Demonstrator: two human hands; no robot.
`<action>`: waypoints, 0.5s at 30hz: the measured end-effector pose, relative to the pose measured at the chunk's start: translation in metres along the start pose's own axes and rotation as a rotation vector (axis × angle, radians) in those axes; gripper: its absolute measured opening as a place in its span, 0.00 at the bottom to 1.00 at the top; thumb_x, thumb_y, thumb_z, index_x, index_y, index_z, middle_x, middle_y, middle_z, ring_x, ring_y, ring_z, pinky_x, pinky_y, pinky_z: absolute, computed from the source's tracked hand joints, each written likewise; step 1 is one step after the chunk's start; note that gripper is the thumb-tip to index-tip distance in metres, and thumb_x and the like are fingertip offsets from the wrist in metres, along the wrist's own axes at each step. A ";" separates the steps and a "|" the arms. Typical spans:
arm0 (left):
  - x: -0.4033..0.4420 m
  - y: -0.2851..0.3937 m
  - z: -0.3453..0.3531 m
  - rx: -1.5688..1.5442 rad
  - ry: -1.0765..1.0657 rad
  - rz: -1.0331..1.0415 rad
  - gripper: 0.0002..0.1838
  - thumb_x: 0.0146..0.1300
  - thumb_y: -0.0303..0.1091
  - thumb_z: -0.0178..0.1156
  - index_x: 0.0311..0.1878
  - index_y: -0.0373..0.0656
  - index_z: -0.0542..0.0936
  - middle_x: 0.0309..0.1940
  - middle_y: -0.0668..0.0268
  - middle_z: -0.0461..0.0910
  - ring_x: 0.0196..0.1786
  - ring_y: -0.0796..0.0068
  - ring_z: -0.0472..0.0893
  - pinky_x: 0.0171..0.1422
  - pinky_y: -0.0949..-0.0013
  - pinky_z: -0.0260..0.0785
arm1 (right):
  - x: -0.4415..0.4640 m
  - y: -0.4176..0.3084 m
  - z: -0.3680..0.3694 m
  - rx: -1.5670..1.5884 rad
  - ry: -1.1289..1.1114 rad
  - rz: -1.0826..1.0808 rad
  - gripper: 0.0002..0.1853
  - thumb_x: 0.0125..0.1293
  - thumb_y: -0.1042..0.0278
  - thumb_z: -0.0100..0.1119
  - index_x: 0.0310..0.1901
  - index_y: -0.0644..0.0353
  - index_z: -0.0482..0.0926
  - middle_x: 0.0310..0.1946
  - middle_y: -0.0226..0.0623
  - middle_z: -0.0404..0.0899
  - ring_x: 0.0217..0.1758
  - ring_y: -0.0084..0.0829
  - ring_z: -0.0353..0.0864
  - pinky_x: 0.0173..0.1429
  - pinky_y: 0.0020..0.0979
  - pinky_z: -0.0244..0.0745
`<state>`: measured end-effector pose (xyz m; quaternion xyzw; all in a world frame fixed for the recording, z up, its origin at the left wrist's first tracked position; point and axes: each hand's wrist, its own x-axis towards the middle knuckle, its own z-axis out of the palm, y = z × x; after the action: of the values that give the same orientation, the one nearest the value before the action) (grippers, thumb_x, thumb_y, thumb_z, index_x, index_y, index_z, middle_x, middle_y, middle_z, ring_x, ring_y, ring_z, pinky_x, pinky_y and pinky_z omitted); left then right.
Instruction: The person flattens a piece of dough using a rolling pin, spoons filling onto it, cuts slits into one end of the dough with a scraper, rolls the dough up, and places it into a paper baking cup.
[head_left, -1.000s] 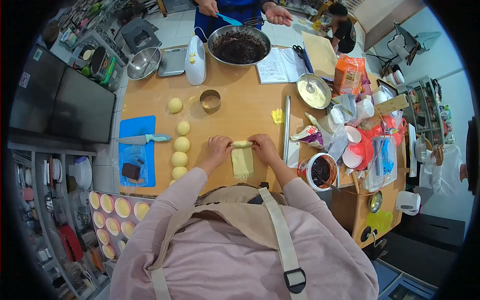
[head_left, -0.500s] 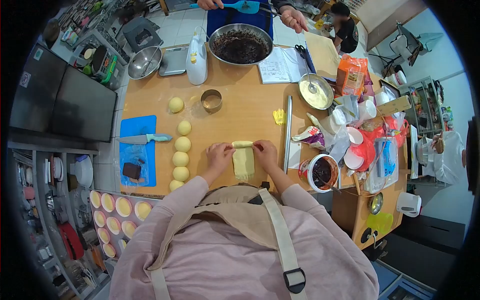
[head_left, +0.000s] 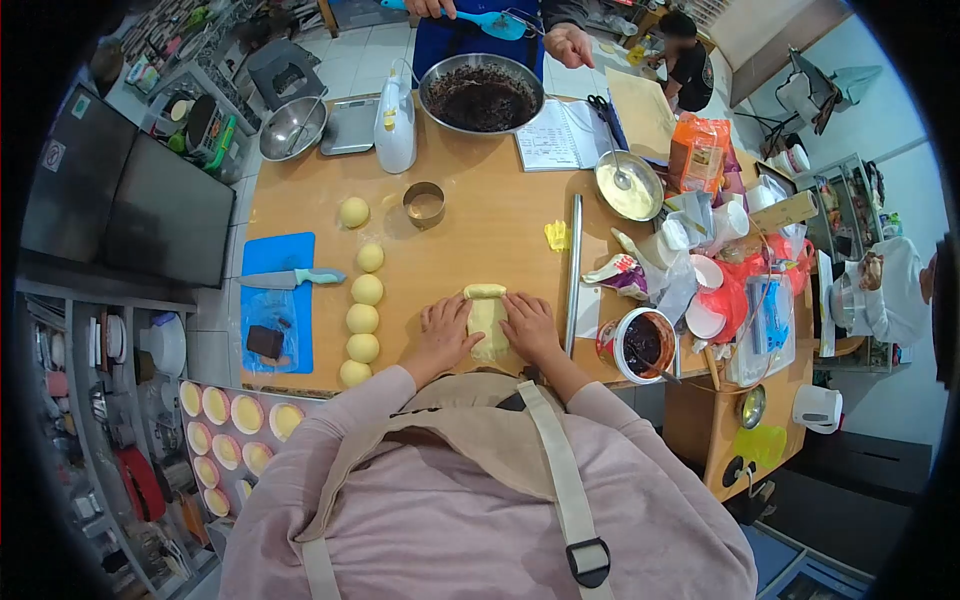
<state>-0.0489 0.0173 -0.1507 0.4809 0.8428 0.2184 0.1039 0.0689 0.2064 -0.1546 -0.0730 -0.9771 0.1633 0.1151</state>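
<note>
A flat strip of pale yellow dough point(head_left: 488, 322) lies on the wooden table in front of me, its far end rolled over into a small roll. My left hand point(head_left: 444, 332) rests at the strip's left edge, fingers stretched out and apart. On the other side, my right hand point(head_left: 531, 326) lies with its fingers extended along the right edge. Neither hand grips anything. To the left, several round dough balls point(head_left: 363, 319) form a column. A metal ring cutter point(head_left: 424, 203) stands beyond the strip, and a steel rolling pin point(head_left: 575, 275) lies to its right.
A knife point(head_left: 290, 278) lies across a blue cutting board point(head_left: 260, 251) with a dark block point(head_left: 264, 343). Across the table, a person holds a blue spatula point(head_left: 500, 24) near a bowl of dark filling point(head_left: 482, 98). A tub of dark paste point(head_left: 640, 347) sits right of my hands.
My hands have drawn back from the rolled end toward me along the strip's sides, and their fingers have straightened. Across the table, the person's spatula has shifted slightly.
</note>
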 end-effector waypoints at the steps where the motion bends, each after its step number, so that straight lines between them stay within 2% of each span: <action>1: -0.001 0.000 0.000 0.009 0.008 0.011 0.38 0.60 0.53 0.63 0.67 0.38 0.68 0.67 0.56 0.64 0.70 0.56 0.60 0.71 0.48 0.46 | 0.001 -0.002 0.000 -0.027 0.000 -0.001 0.26 0.62 0.59 0.62 0.61 0.59 0.75 0.60 0.36 0.75 0.65 0.38 0.71 0.66 0.44 0.63; 5: -0.005 0.004 -0.001 0.066 0.008 -0.006 0.39 0.60 0.53 0.63 0.67 0.38 0.67 0.68 0.54 0.62 0.70 0.53 0.60 0.73 0.47 0.45 | 0.007 -0.008 -0.012 -0.039 -0.073 0.028 0.25 0.62 0.61 0.63 0.60 0.59 0.75 0.58 0.38 0.74 0.64 0.39 0.70 0.66 0.44 0.64; 8: -0.004 -0.001 -0.001 0.103 0.051 -0.027 0.41 0.60 0.54 0.63 0.70 0.37 0.63 0.68 0.52 0.60 0.70 0.50 0.59 0.74 0.46 0.47 | 0.008 -0.001 -0.015 0.122 0.013 0.118 0.25 0.61 0.65 0.63 0.60 0.60 0.74 0.55 0.42 0.75 0.61 0.42 0.71 0.65 0.44 0.64; 11: 0.009 -0.016 0.005 -0.007 0.108 -0.019 0.42 0.62 0.53 0.61 0.72 0.37 0.59 0.70 0.50 0.58 0.73 0.48 0.57 0.75 0.46 0.48 | 0.018 0.014 -0.005 0.242 0.062 0.119 0.24 0.61 0.69 0.63 0.60 0.61 0.73 0.57 0.46 0.74 0.62 0.46 0.70 0.67 0.45 0.64; 15: 0.038 -0.015 -0.007 -0.072 -0.046 0.022 0.45 0.64 0.53 0.60 0.74 0.35 0.54 0.75 0.48 0.52 0.77 0.49 0.52 0.79 0.49 0.46 | 0.044 0.013 0.009 0.245 -0.067 0.069 0.28 0.65 0.67 0.59 0.66 0.62 0.67 0.64 0.48 0.69 0.69 0.49 0.65 0.73 0.45 0.60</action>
<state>-0.0824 0.0413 -0.1503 0.4909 0.8264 0.2388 0.1380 0.0257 0.2239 -0.1580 -0.0862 -0.9501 0.2876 0.0846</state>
